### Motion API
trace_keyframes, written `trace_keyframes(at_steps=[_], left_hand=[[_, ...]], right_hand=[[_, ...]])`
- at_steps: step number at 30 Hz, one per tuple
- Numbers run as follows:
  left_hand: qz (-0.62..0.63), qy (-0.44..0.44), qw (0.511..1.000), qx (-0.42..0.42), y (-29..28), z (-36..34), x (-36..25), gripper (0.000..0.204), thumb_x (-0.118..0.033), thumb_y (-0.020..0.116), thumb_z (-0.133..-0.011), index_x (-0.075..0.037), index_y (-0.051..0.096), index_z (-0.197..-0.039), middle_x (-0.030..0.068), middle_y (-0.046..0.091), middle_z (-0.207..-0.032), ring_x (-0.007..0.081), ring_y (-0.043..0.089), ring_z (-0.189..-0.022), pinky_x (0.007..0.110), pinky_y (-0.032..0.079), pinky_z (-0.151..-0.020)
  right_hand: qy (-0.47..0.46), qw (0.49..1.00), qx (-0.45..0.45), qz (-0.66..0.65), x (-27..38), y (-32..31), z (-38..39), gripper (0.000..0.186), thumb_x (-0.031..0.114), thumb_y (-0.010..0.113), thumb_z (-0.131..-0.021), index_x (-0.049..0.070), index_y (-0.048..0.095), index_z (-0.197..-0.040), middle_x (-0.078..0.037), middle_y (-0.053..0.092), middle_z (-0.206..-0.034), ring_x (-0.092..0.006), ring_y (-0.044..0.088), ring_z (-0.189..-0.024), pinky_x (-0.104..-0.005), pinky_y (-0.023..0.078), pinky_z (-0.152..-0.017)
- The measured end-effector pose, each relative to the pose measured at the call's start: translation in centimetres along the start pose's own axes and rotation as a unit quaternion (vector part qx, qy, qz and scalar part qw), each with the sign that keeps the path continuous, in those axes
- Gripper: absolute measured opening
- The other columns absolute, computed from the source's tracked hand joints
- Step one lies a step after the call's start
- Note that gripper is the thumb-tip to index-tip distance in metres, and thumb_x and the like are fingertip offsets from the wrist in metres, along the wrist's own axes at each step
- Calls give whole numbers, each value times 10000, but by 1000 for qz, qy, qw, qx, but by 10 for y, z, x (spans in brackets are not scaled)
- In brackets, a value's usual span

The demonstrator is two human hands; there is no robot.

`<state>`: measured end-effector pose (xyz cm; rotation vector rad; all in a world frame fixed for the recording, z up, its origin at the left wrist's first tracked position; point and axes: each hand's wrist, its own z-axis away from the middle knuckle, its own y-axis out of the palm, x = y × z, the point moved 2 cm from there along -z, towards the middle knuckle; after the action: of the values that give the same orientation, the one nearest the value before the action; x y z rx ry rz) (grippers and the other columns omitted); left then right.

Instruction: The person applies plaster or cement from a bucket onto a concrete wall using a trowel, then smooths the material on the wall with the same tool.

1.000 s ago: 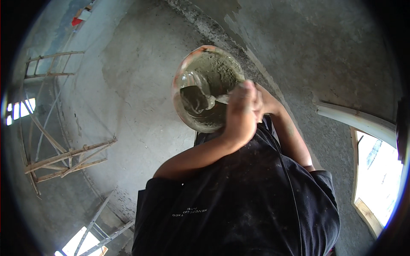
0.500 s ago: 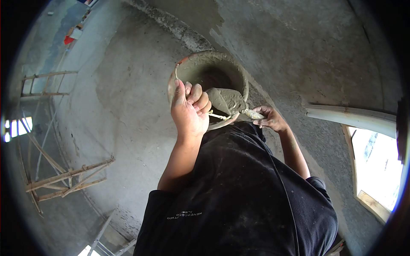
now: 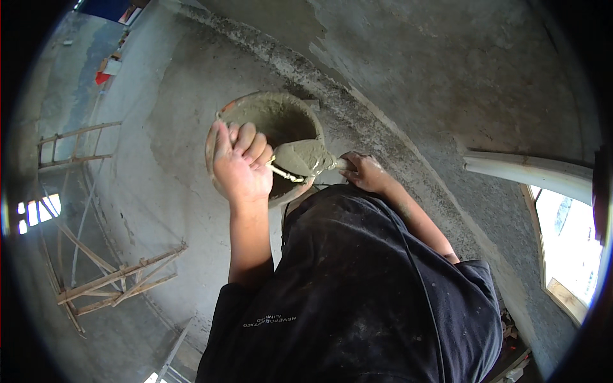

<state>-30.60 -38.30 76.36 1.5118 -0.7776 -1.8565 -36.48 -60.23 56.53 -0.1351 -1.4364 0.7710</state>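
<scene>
A mortar-caked bucket (image 3: 284, 110) hangs in front of me, its mouth facing up. My left hand (image 3: 244, 165) is closed on its rope handle (image 3: 287, 173), which comes out on both sides of the fist and runs down to the rim. Across the bucket's right part lies a trowel (image 3: 299, 157), its blade coated with grey mortar. My right hand (image 3: 365, 172) grips the trowel's handle just outside the rim, fingers wrapped round it. Dark shadow hides the bucket's bottom.
Wooden trestle frames (image 3: 121, 281) stand on the floor at the left. A rough mortar strip (image 3: 383, 137) runs diagonally past the bucket. On the right is a bright window opening (image 3: 565, 236) with a pale beam (image 3: 523, 171) above. A red object (image 3: 101, 78) lies far left.
Both hands, the bucket and the trowel have shifted left in view. My right hand has gone from a fingertip hold on the trowel handle to a fuller wrap round it.
</scene>
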Motion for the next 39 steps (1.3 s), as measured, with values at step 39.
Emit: trace_keyframes(at_steps=[39], left_hand=[[85, -128, 977, -148, -558, -296, 264, 487, -561, 358, -942, -84, 419, -863, -16, 302, -638, 87, 245, -517, 226, 212, -466]], right_hand=[[242, 923, -292, 60, -509, 196, -279, 296, 212, 692, -796, -2, 586, -970, -202, 618, -841, -386, 601, -772, -435, 477, -681]])
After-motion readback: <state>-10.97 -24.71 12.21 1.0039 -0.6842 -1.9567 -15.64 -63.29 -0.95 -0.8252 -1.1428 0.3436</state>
